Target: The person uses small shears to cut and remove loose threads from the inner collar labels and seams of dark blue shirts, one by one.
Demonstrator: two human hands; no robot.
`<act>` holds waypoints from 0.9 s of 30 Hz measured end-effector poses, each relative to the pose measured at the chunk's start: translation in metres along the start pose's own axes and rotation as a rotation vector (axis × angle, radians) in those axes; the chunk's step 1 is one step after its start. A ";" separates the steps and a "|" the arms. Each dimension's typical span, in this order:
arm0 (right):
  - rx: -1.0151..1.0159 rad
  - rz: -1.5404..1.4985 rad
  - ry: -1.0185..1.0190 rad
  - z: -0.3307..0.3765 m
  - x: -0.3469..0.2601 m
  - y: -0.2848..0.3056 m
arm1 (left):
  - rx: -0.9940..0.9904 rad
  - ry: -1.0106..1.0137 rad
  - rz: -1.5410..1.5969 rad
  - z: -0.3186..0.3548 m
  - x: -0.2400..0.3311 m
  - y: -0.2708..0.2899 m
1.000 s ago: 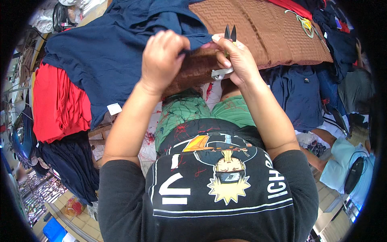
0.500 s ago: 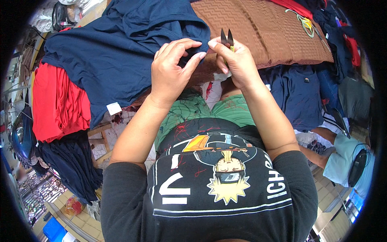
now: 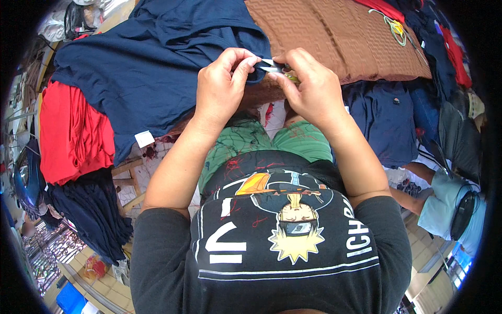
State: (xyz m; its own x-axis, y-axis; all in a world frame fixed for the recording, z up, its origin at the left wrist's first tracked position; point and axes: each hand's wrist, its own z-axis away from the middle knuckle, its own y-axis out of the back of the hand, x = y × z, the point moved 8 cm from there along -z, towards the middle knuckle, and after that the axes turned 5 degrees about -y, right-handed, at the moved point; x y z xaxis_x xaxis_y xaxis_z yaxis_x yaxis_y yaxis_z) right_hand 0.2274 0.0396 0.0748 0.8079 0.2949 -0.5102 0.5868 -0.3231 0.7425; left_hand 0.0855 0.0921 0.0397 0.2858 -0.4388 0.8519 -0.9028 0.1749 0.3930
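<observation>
A pale tiled floor shows below the work surface, with a light wooden frame standing on it. At lower left lies a bright blue box beside what may be a metal grille. Daylight is even and soft.

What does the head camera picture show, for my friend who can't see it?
A person's left hand pinches the edge of a navy blue cloth garment while the right hand holds small metal thread snips against it. Beside it lie a brown zigzag-knit cloth and a stack of folded red cloth.
</observation>
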 end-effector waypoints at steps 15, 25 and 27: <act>-0.044 -0.040 -0.330 -0.036 0.062 -0.001 | 0.131 -0.305 0.189 -0.048 0.036 0.153; -0.449 -0.529 -0.191 -0.070 0.013 -0.040 | -0.101 -0.140 -1.039 -0.118 -0.076 0.097; -0.314 -0.265 -0.065 -0.098 -0.005 -0.002 | 0.219 -0.203 -0.903 -0.130 -0.066 0.152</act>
State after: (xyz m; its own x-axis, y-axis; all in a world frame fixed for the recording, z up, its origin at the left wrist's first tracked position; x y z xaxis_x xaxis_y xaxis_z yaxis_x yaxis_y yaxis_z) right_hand 0.2166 0.1270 0.1186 0.6388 0.2704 -0.7203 0.7380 0.0496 0.6730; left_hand -0.0284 0.2626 0.0878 0.8623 -0.4761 0.1728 -0.4137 -0.4653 0.7825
